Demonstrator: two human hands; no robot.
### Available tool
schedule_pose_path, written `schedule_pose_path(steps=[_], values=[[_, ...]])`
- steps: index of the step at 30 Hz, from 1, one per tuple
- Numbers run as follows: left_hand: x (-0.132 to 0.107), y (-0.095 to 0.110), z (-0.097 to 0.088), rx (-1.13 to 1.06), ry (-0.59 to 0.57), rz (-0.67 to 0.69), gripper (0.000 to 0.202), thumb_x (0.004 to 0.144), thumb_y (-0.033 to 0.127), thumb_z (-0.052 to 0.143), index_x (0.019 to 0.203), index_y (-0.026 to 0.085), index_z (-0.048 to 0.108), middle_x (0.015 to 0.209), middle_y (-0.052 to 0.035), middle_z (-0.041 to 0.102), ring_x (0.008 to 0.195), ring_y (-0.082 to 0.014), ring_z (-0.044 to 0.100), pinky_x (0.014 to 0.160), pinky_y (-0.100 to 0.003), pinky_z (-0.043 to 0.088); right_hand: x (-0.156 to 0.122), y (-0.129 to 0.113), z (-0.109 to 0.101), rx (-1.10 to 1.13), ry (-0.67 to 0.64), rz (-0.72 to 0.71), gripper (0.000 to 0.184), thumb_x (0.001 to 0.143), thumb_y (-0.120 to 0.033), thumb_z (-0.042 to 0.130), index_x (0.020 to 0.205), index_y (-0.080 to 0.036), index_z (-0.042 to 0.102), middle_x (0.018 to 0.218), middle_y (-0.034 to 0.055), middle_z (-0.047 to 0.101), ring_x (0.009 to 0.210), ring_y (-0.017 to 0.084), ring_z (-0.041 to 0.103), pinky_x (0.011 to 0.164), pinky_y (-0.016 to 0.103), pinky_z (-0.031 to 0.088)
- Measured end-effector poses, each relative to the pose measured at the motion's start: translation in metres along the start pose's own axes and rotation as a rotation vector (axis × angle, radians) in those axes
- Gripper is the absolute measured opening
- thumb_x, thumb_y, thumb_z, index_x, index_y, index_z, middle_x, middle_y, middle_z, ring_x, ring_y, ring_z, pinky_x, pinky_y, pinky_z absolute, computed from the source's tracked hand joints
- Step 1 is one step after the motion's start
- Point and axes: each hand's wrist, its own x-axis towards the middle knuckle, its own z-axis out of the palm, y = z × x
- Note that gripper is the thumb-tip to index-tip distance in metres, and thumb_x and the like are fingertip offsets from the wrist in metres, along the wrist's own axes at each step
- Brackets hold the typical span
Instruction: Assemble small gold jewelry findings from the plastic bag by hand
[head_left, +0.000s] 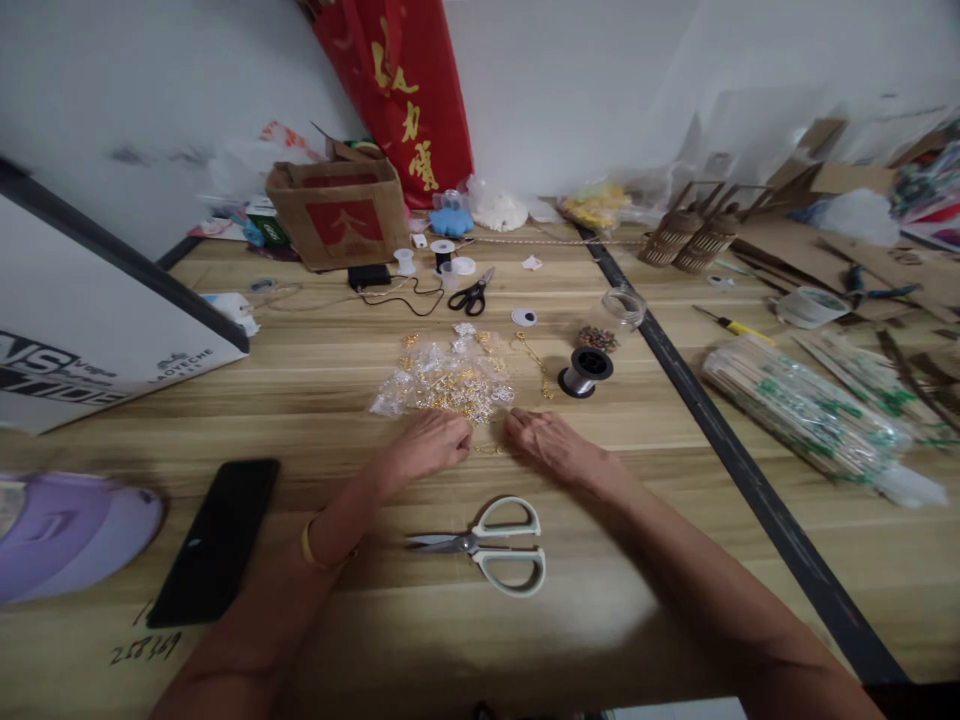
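My left hand (pixel 435 446) rests on the wood table with its fingers curled closed, at the near edge of a pile of small gold and silver jewelry findings (pixel 472 388) and clear plastic bags. Opposite it, my right hand (pixel 549 442) has its fingers bent together at the pile's right edge. A short thin gold chain (pixel 487 450) shows between the two hands; whether either one grips it is unclear. The fingertips are mostly hidden. Nearer to me lie white-handled scissors (pixel 472 545), blades pointing left. Another gold chain (pixel 534 362) lies beyond my right hand.
A wire spool (pixel 585 372) and a tipped jar of beads (pixel 611 322) stand right of the pile. Black scissors (pixel 472 293) lie behind it. At left are a phone (pixel 216 540) and a purple visor (pixel 82 535); at right, bagged sticks (pixel 806 405).
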Motion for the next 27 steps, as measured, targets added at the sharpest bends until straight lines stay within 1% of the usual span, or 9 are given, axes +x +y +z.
schedule_pose_path(steps=[5,9,12,15,18,21,24,27], values=[[-0.001,0.004,0.003,0.086,-0.022,-0.012,0.016,0.079,0.016,0.049,0.076,0.016,0.065,0.082,-0.0074,0.069,0.079,-0.0193,0.062,0.067,-0.027,0.041,0.003,0.004,0.007,0.024,0.042,0.022,0.016,0.093,-0.017,0.038,0.097,-0.012,0.053,0.095,0.0115,0.063,0.079,0.018,0.059,0.062,0.026,0.036],[-0.002,0.009,0.002,0.120,-0.038,-0.014,0.019,0.080,0.013,0.045,0.075,0.015,0.063,0.083,-0.0100,0.068,0.080,-0.0217,0.061,0.069,-0.030,0.042,0.003,0.004,0.008,0.039,0.052,0.043,0.017,0.094,-0.019,0.038,0.097,-0.013,0.053,0.094,0.0106,0.063,0.077,0.017,0.059,0.061,0.025,0.034],[-0.002,0.007,0.003,0.109,-0.050,-0.003,0.020,0.080,0.011,0.044,0.074,0.015,0.063,0.082,-0.0096,0.067,0.078,-0.0207,0.060,0.070,-0.029,0.042,0.003,0.005,0.009,0.064,0.061,0.053,0.016,0.094,-0.020,0.039,0.097,-0.014,0.053,0.093,0.0096,0.063,0.078,0.017,0.059,0.062,0.025,0.034],[0.000,0.000,0.006,0.079,-0.025,0.036,0.020,0.080,0.013,0.045,0.073,0.016,0.062,0.080,-0.0088,0.067,0.076,-0.0201,0.060,0.068,-0.028,0.041,0.003,0.006,0.008,0.088,0.068,0.047,0.017,0.094,-0.020,0.038,0.097,-0.013,0.053,0.092,0.0092,0.062,0.077,0.016,0.059,0.063,0.025,0.034],[0.001,-0.008,0.006,0.003,0.014,0.054,0.016,0.078,0.014,0.048,0.074,0.016,0.063,0.078,-0.0067,0.067,0.074,-0.0188,0.060,0.064,-0.026,0.039,0.003,0.008,0.008,0.120,0.078,0.054,0.019,0.095,-0.021,0.036,0.096,-0.013,0.053,0.090,0.0092,0.062,0.076,0.016,0.059,0.064,0.025,0.034],[0.002,-0.012,0.001,-0.069,-0.005,0.025,0.014,0.074,0.015,0.050,0.072,0.017,0.064,0.070,-0.0035,0.066,0.065,-0.0161,0.058,0.058,-0.024,0.035,0.002,0.008,0.007,0.152,0.098,0.072,0.019,0.095,-0.022,0.037,0.094,-0.013,0.054,0.088,0.0084,0.062,0.072,0.015,0.058,0.062,0.025,0.032],[0.003,-0.014,-0.003,-0.146,-0.010,0.003,0.016,0.073,0.016,0.050,0.073,0.018,0.066,0.070,-0.0020,0.066,0.063,-0.0143,0.057,0.057,-0.023,0.034,0.002,0.007,0.006,0.216,0.153,0.090,0.018,0.095,-0.022,0.038,0.094,-0.014,0.054,0.087,0.0068,0.061,0.068,0.013,0.056,0.061,0.024,0.031],[0.003,-0.014,-0.005,-0.202,-0.003,0.001,0.016,0.073,0.017,0.051,0.075,0.018,0.067,0.069,-0.0008,0.066,0.062,-0.0130,0.057,0.057,-0.022,0.035,0.002,0.004,0.004,0.336,0.240,0.061,0.017,0.095,-0.022,0.039,0.097,-0.015,0.053,0.090,0.0060,0.060,0.071,0.012,0.055,0.063,0.023,0.034]])
